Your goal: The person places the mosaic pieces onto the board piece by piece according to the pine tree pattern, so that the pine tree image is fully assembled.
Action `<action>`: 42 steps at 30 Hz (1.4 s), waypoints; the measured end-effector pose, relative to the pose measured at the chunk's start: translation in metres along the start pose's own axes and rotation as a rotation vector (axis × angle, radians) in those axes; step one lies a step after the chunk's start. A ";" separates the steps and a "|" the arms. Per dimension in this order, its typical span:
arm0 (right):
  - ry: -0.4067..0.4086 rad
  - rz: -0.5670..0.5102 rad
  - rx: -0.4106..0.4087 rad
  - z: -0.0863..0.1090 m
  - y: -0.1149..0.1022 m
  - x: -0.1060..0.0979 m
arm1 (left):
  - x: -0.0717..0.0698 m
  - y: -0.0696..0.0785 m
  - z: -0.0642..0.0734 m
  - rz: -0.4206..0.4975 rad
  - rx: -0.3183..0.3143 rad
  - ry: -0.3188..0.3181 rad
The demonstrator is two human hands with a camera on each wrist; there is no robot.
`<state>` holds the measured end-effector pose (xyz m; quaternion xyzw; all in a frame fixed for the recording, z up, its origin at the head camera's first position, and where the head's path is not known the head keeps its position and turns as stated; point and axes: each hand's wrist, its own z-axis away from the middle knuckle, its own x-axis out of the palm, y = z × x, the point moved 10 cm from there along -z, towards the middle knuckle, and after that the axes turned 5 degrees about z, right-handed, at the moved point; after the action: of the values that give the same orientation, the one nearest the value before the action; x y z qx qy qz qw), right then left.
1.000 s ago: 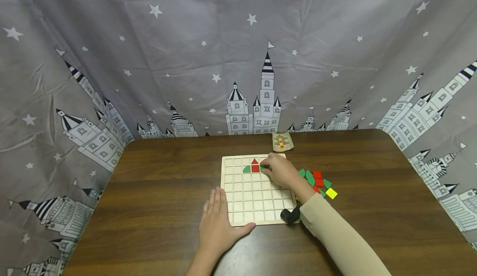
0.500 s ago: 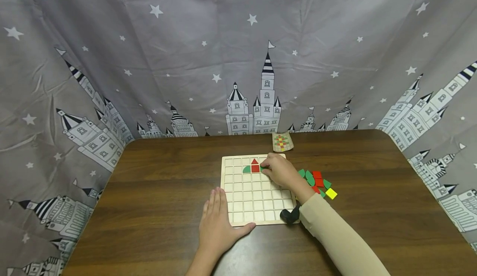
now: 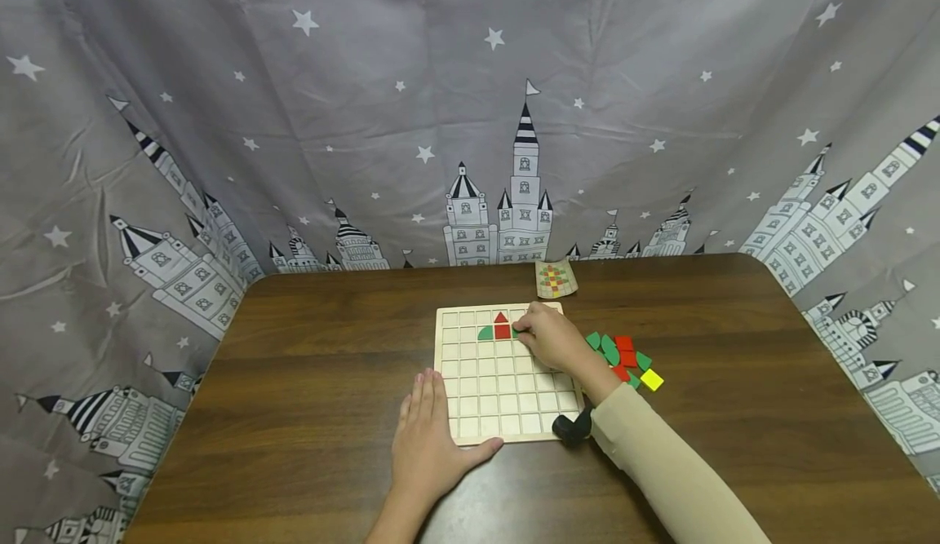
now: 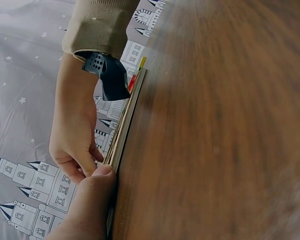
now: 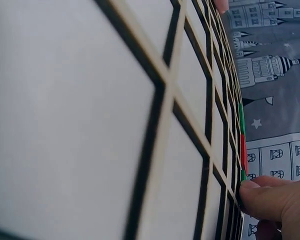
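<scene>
A pale wooden grid board (image 3: 488, 405) lies on the table. Its upper rows hold a red triangle (image 3: 501, 318), a red square tile (image 3: 502, 332) below it and a green tile with a curved edge (image 3: 485, 333) left of the square. My right hand (image 3: 551, 338) reaches over the board and pinches another green tile (image 5: 243, 175) at the cell right of the square; the fingertips hide most of it. My left hand (image 3: 426, 446) rests at the board's lower left corner, fingers straight along the left edge, thumb along the near edge.
Several loose red and green tiles (image 3: 627, 359) and a yellow square tile (image 3: 652, 380) lie right of the board. Beyond its far edge is a small pattern card (image 3: 555, 280). A black wrist mount (image 3: 573, 427) on the right arm overlaps the board's near right corner.
</scene>
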<state>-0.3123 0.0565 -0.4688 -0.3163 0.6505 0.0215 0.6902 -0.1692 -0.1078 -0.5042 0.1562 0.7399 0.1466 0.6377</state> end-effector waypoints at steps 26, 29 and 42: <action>0.052 0.000 0.077 0.030 0.028 -0.027 | 0.000 -0.001 0.000 0.020 -0.007 -0.010; 0.062 0.021 0.085 0.040 0.040 -0.035 | 0.000 -0.002 0.000 0.014 -0.005 -0.007; 0.151 -0.015 0.222 0.094 0.122 -0.076 | 0.000 -0.002 0.000 0.016 0.005 0.003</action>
<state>-0.2950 0.2266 -0.4543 -0.2436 0.6966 -0.0799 0.6702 -0.1691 -0.1090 -0.5052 0.1632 0.7399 0.1502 0.6351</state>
